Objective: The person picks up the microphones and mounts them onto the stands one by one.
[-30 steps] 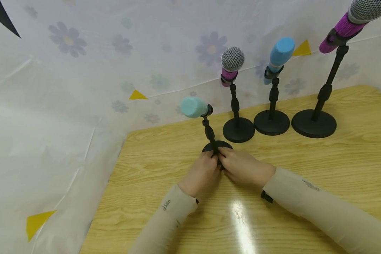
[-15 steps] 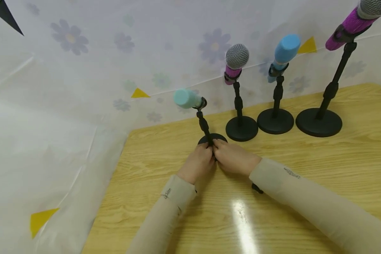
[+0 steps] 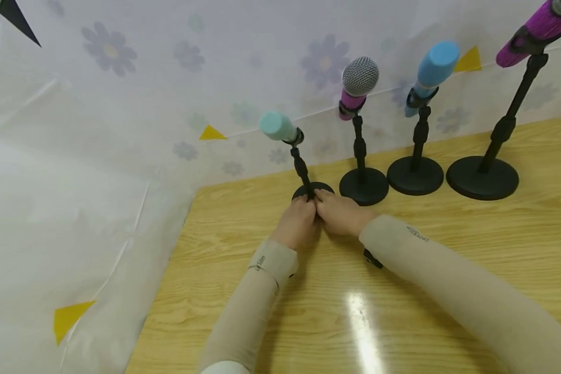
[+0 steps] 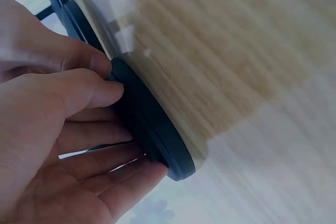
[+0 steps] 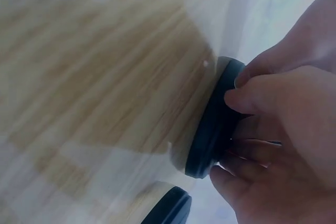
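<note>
A mint-green microphone [image 3: 277,125] is clipped on a short black microphone stand [image 3: 301,167], tipped toward the left. My left hand [image 3: 295,222] and right hand [image 3: 340,214] hold the stand's round base from its near side, close together. In the left wrist view, the left thumb lies at the rim of the base [image 4: 152,124] and the other fingers spread along its upper side. From the right wrist view, the right thumb and fingers grip the same base [image 5: 210,129] likewise. The hands cover the near part of the base in the head view.
Right of the held stand, three more stands line the wooden table's [image 3: 243,244] back: a purple microphone with silver grille [image 3: 360,78], a blue microphone [image 3: 438,63] and a larger purple microphone [image 3: 539,26]. The nearest neighbouring base [image 3: 363,188] is close to my right hand. Flowered sheeting [image 3: 140,104] hangs behind.
Both hands have moved the mint-green microphone's stand away from me toward the table's back edge, slightly left relative to the other stands. Those others stay in place; the head view has shifted a little.
</note>
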Motion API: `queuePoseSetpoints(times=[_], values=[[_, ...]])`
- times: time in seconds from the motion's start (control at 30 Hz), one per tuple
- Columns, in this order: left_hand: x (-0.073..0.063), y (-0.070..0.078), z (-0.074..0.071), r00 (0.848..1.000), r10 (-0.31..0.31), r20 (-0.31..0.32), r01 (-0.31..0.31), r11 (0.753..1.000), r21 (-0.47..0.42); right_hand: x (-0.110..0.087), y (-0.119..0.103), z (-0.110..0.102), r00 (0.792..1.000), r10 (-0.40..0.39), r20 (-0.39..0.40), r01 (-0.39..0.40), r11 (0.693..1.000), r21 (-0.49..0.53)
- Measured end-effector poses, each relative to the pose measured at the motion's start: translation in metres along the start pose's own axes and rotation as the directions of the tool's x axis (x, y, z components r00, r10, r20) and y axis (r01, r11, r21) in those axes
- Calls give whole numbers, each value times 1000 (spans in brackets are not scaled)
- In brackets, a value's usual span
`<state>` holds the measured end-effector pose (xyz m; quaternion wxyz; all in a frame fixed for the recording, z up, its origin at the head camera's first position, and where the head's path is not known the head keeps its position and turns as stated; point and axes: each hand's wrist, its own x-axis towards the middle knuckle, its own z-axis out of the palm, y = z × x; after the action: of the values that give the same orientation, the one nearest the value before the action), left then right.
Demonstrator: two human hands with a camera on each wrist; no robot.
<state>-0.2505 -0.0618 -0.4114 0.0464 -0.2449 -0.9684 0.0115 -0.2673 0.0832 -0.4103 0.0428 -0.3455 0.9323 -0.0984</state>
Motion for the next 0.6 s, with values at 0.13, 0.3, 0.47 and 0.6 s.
queuePoseSetpoints(times=[0.13, 0.3, 0.47, 0.6], values=[[6, -2, -2, 999, -30, 14, 30, 1000, -8, 9, 4, -1, 999, 34, 38, -36, 999, 41], [14, -3, -2, 995, -87, 40, 88, 996, -24, 15, 11, -1, 998, 49, 45, -54, 990, 129], [22, -2, -1, 986, -147, 76, 148, 989, -8, 21, 17, -2, 999, 44, 13, -45, 983, 176], [27, -1, 1, 976, -191, 105, 191, 982, 15, 26, 24, 1, 999, 35, 15, -37, 984, 172]])
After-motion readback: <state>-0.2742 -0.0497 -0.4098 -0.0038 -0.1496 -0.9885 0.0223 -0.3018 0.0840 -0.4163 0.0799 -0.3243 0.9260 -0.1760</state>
